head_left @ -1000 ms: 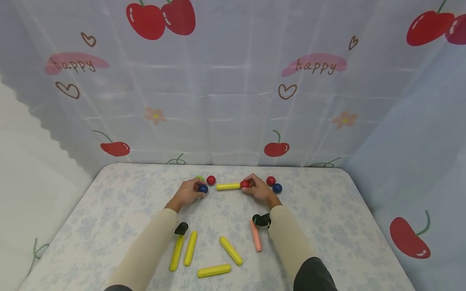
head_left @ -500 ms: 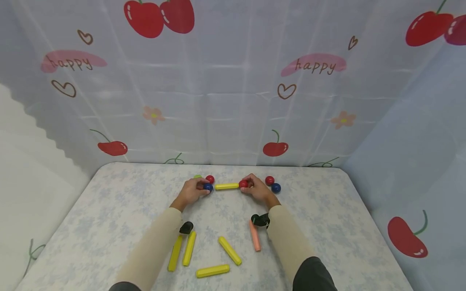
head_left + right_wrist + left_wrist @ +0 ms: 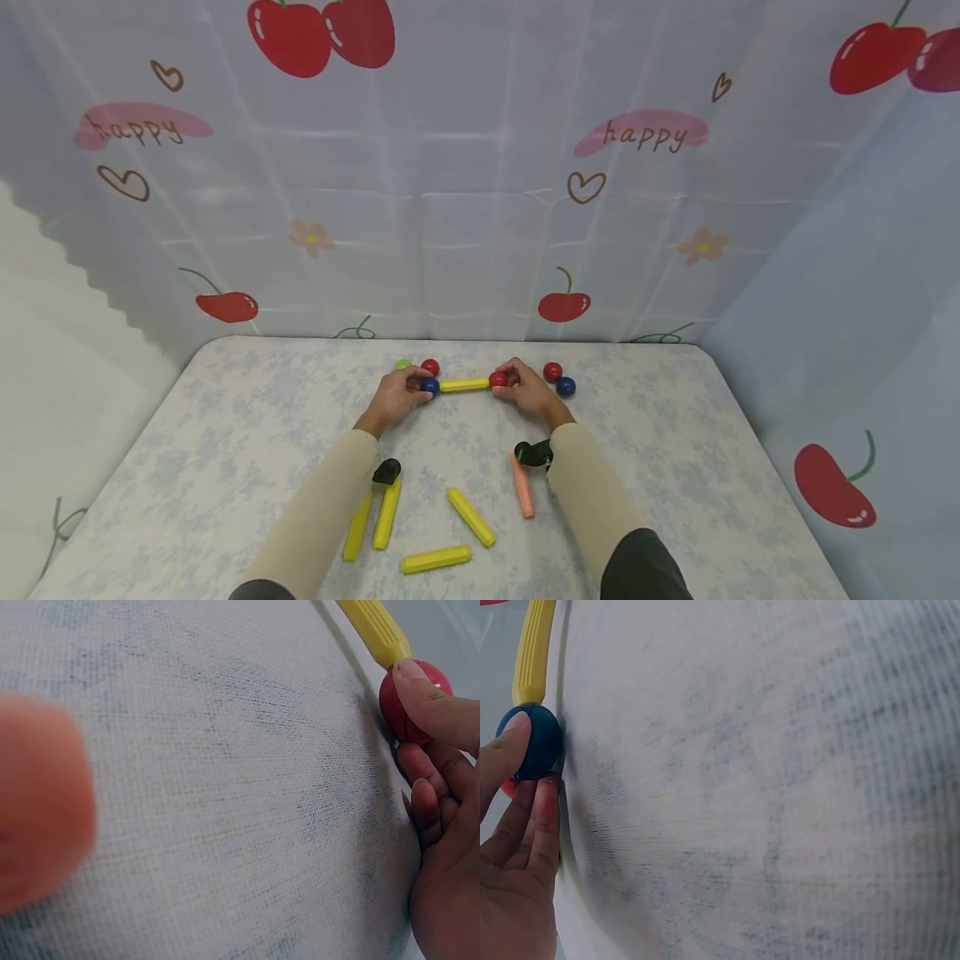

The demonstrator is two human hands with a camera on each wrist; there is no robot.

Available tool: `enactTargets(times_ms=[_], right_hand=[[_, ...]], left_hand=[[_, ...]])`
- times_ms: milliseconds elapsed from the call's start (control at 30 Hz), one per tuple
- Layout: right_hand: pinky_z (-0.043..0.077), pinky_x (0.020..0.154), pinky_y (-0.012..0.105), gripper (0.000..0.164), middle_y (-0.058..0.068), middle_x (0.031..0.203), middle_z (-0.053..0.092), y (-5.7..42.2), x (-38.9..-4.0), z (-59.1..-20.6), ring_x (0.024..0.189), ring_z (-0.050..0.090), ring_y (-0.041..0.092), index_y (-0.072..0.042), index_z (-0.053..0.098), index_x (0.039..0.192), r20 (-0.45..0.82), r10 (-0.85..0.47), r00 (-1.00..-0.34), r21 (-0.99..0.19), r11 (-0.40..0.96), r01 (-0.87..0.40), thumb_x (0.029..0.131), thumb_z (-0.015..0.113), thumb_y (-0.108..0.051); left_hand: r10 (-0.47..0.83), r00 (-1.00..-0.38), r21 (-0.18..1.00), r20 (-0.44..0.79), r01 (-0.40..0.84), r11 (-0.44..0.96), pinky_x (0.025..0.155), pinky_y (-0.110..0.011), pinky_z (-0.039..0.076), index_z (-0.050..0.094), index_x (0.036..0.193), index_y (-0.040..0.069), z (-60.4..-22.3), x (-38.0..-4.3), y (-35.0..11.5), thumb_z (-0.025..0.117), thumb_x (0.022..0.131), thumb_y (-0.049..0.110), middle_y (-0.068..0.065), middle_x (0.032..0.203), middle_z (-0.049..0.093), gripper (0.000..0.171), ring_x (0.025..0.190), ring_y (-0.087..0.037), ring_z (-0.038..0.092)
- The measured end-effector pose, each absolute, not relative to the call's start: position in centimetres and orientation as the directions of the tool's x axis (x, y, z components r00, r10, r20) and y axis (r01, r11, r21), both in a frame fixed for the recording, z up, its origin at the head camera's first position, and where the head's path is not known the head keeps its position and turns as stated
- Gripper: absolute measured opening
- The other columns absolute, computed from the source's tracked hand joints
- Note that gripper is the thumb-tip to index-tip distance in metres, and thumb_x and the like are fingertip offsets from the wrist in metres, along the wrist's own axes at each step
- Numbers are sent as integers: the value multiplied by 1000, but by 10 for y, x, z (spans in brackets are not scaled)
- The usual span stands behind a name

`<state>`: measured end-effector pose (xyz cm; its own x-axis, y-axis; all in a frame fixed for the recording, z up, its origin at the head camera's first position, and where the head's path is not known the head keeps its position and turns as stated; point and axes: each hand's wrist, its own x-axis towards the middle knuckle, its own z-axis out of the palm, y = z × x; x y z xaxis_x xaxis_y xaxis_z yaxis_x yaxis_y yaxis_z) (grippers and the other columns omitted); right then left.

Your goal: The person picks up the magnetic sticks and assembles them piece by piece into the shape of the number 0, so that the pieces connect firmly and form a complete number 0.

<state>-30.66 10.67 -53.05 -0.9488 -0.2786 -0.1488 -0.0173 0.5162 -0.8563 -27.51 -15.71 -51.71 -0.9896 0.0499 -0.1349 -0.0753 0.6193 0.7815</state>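
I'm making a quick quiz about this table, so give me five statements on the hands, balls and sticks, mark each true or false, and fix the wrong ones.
1. The left hand pinches a blue ball. True.
2. The right hand holds a yellow ball. False: it pinches a red ball.
3. A yellow stick lies between the two pinched balls. True.
4. The pink stick lies beyond both hands, at the far edge. False: it lies nearer the person than the hands, by the right forearm.
5. Four other yellow sticks lie nearer the person than the hands. True.
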Motion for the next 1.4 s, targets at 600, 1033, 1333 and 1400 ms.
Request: enactTargets(times_ms=[600, 1033, 1333, 1400], right_hand=[[40, 80, 35, 33, 7, 101, 57, 111, -309, -530, 91, 50, 23, -14, 54, 118, -172, -270, -947, -832, 555, -7, 90, 70, -18], [38, 78, 35, 30, 8, 97, 57, 107, -307, -530, 87, 49, 22, -10, 54, 117, -140, -307, -941, -861, 506, -37, 90, 69, -13], [37, 76, 34, 31, 8, 94, 55, 107, -308, -532, 85, 48, 22, -10, 55, 117, -128, -307, -943, -856, 514, -51, 90, 69, -14], [37, 76, 34, 31, 8, 94, 55, 107, -308, -531, 85, 48, 22, -10, 55, 117, -126, -306, -944, -858, 511, -51, 89, 69, -14]], left_hand=[[235, -947, 653, -220, 36, 756, 78, -35, 51, 63, 117, 9, -483, -240, -180, 73, 86, 16, -6, 102, 63, 33, 89, -20, 60], [252, -878, 710, -406, -130, 692, 60, -31, 50, 62, 112, 10, -476, -163, -192, 77, 82, 14, -5, 90, 57, 33, 63, -19, 57], [210, -903, 626, -374, -78, 776, 59, -31, 47, 57, 118, 11, -487, -139, -183, 81, 77, 15, -5, 92, 56, 47, 65, -16, 55], [211, -914, 597, -346, -41, 801, 60, -31, 45, 57, 117, 10, -487, -137, -180, 83, 76, 15, -4, 92, 55, 49, 68, -16, 52]])
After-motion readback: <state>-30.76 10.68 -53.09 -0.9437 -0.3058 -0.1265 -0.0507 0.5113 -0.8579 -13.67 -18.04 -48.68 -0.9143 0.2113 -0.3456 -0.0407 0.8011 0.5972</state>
